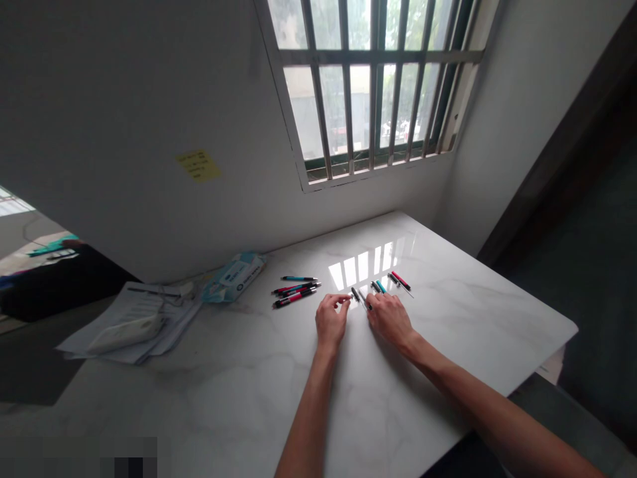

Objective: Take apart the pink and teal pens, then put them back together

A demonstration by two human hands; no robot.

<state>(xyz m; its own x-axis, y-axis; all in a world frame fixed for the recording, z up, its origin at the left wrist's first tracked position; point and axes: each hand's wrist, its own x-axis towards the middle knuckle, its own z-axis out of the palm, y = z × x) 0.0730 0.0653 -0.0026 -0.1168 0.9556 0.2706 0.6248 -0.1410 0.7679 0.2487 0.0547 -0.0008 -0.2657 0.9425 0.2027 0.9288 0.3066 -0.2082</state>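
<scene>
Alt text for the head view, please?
A left hand and right hand are among pen parts on a white table. Pens lie together to their left, with a wipes pack and papers farther left. A barred window is behind.

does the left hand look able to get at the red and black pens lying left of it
Likely yes: the red and black pens lie on the white tabletop close beside the left hand, with no object visible between, and the right hand is on the other side.
</scene>
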